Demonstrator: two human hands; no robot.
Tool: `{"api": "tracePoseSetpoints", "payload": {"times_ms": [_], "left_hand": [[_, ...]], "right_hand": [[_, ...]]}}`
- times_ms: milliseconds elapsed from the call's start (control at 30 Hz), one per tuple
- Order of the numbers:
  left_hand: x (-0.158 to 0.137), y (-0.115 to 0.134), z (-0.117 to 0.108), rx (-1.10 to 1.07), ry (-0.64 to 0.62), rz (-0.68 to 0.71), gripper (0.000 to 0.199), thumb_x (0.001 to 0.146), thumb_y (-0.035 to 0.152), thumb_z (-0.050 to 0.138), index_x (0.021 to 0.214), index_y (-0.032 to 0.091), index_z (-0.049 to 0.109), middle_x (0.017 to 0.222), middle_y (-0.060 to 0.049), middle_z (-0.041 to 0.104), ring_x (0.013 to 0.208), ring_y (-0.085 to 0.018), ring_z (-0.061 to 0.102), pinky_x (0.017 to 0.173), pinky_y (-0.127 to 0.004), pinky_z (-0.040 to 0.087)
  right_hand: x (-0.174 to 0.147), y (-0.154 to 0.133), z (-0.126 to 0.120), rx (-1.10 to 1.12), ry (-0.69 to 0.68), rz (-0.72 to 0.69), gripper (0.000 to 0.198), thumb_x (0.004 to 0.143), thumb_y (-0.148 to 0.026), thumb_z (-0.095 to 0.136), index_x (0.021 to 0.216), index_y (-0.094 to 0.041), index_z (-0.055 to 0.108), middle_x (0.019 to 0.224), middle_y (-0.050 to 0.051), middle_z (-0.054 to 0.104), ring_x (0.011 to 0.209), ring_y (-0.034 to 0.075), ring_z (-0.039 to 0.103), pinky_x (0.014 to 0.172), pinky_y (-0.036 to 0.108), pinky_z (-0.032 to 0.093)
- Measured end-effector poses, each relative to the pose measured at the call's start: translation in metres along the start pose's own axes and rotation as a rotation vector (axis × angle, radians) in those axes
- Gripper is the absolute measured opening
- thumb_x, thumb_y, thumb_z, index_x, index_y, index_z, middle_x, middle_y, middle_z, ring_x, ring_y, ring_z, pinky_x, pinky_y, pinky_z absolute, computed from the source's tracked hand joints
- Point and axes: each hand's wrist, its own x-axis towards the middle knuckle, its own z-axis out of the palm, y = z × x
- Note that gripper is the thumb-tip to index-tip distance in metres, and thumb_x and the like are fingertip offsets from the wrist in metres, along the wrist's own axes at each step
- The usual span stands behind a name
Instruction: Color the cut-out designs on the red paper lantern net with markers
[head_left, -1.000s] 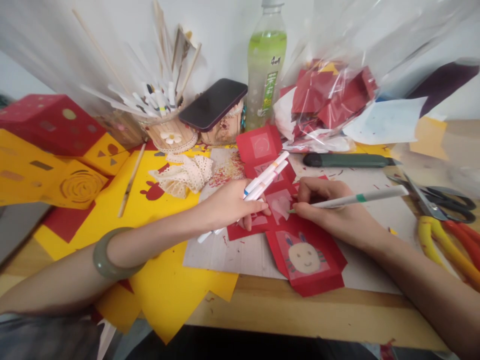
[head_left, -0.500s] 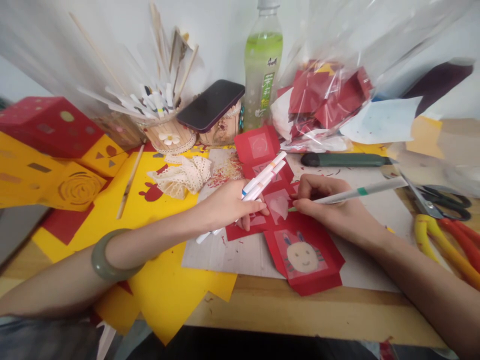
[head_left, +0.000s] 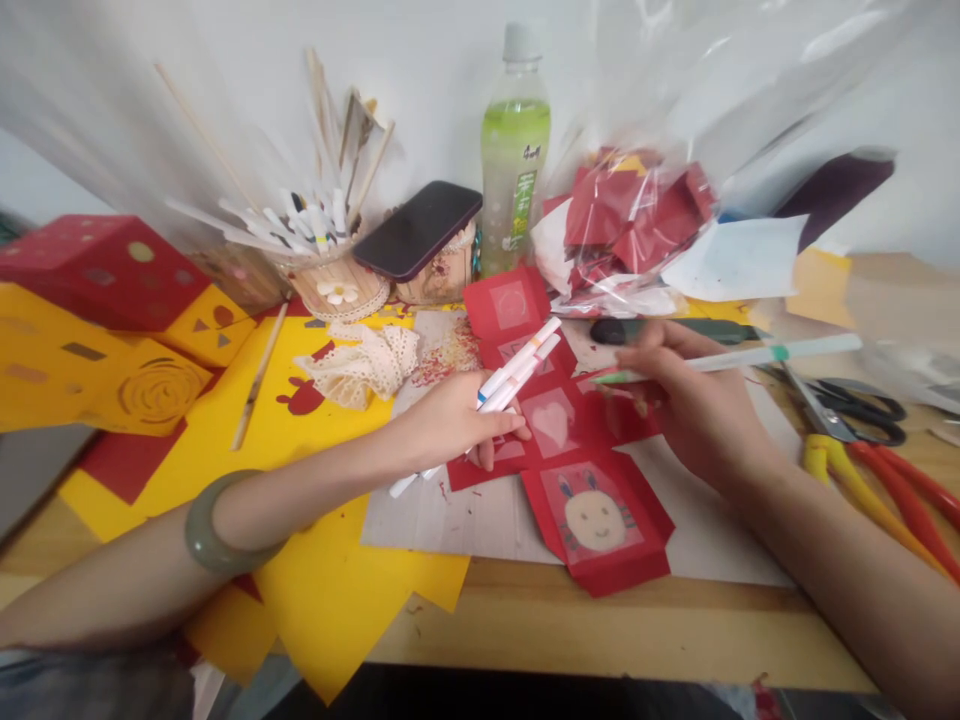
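Several white felt-tip pens stick out of my left hand, which is closed around them. Its fingertips rest on the left flap of a red cut-out box net lying on the table. Clear film covers windows in the net: one shows a heart, another a smiling round face with blue ears. My right hand pinches a green felt-tip pen, its green tip pointing left. That tip is above the net's right side, apart from the heart window.
Scissors and orange-yellow handled pliers-like tool lie at right. A green cutter is behind my right hand. Along the back stand a pen basket, a phone, a green drink bottle and a plastic bag of red scraps.
My right hand has lifted the green felt-tip pen off the heart window and moved it up and right. My left hand stays on the net, still holding the pens. The camera view has shifted slightly.
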Motion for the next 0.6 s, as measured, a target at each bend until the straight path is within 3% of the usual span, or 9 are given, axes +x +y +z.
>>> {"api": "tracePoseSetpoints", "payload": {"times_ms": [167,333,433,533,600], "left_hand": [[-0.002,-0.002,0.000,-0.044,0.039,0.043,0.012,0.078,0.021,0.050,0.081,0.011,0.057,0.044,0.004,0.054,0.044,-0.009,0.052,0.047,-0.019,0.038],[-0.003,-0.005,-0.004,-0.085,0.141,0.156,0.014,0.077,0.027,0.050,0.083,0.014,0.052,0.045,0.004,0.054,0.043,-0.011,0.052,0.046,-0.020,0.036],[-0.002,-0.005,-0.008,-0.115,0.165,0.201,0.014,0.077,0.029,0.050,0.081,0.015,0.051,0.049,0.004,0.057,0.044,-0.011,0.053,0.048,-0.021,0.037],[-0.001,-0.004,-0.010,-0.103,0.162,0.199,0.017,0.078,0.031,0.049,0.076,0.015,0.053,0.048,0.003,0.057,0.044,-0.011,0.053,0.050,-0.021,0.039],[0.000,-0.004,-0.011,-0.094,0.175,0.151,0.019,0.078,0.032,0.049,0.077,0.014,0.055,0.044,0.004,0.055,0.042,-0.011,0.052,0.048,-0.020,0.038]], "right_hand": [[0.011,-0.012,-0.009,0.373,0.195,0.027,0.031,0.072,-0.019,0.057,0.050,-0.019,0.034,0.042,-0.010,0.021,0.038,0.005,0.018,0.039,0.018,0.030],[0.012,-0.032,-0.026,0.484,0.293,-0.060,0.030,0.067,-0.016,0.064,0.051,-0.018,0.039,0.045,-0.008,0.025,0.042,0.005,0.025,0.038,0.014,0.029],[0.011,-0.050,-0.044,0.458,0.314,-0.168,0.018,0.067,-0.019,0.063,0.055,-0.020,0.050,0.048,-0.006,0.034,0.045,0.006,0.032,0.038,0.015,0.032],[0.018,-0.064,-0.068,0.268,0.280,-0.230,0.016,0.071,-0.030,0.058,0.058,-0.021,0.056,0.048,-0.004,0.039,0.049,0.009,0.038,0.051,0.021,0.043],[0.028,-0.067,-0.085,0.129,0.246,-0.248,0.014,0.067,-0.028,0.063,0.058,-0.021,0.055,0.049,-0.004,0.043,0.050,0.009,0.040,0.061,0.026,0.046]]}}
